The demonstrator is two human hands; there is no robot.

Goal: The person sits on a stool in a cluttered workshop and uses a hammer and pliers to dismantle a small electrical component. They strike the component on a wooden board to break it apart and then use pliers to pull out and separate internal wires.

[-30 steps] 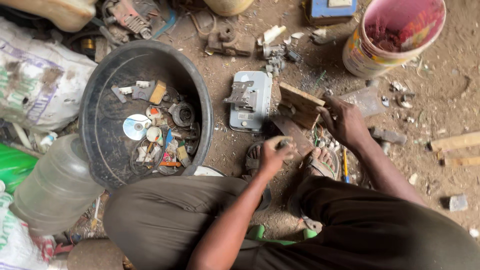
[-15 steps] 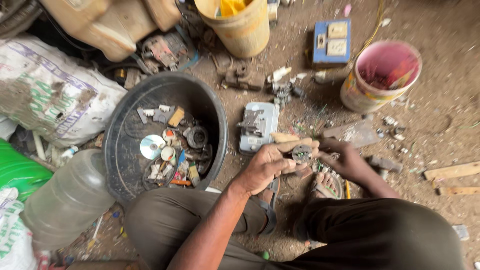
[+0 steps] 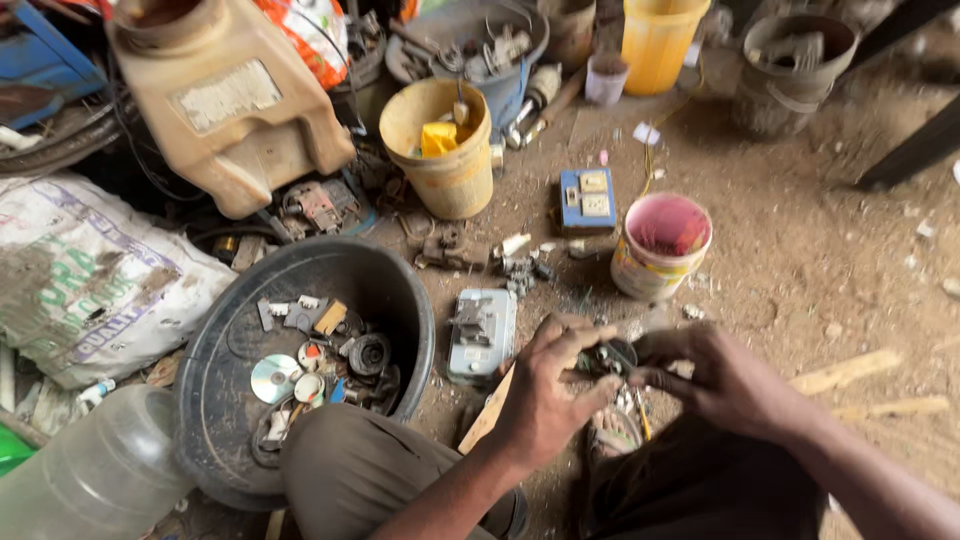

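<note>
My left hand [image 3: 548, 392] and my right hand [image 3: 718, 378] meet low in the middle of the head view, over the dirt floor. Between their fingertips they grip a small dark round metal part [image 3: 606, 358]. Both hands' fingers pinch it from either side. Just left of my left hand lies a grey rectangular metal unit [image 3: 482, 335]. A strip of wood [image 3: 487, 414] pokes out under my left wrist. My knees fill the bottom of the view.
A black basin [image 3: 400, 300] with discs and scrap parts sits at left. Behind stand a pink-lined bucket [image 3: 660, 245], a blue socket box [image 3: 588, 199], yellow buckets [image 3: 448, 165], a tan jerrycan [image 3: 230, 105], a printed sack [image 3: 90, 280] and a clear bottle [image 3: 95, 475].
The camera has tilted up, showing more of the clutter behind. My hands have come together on the dark part and lifted it off the floor.
</note>
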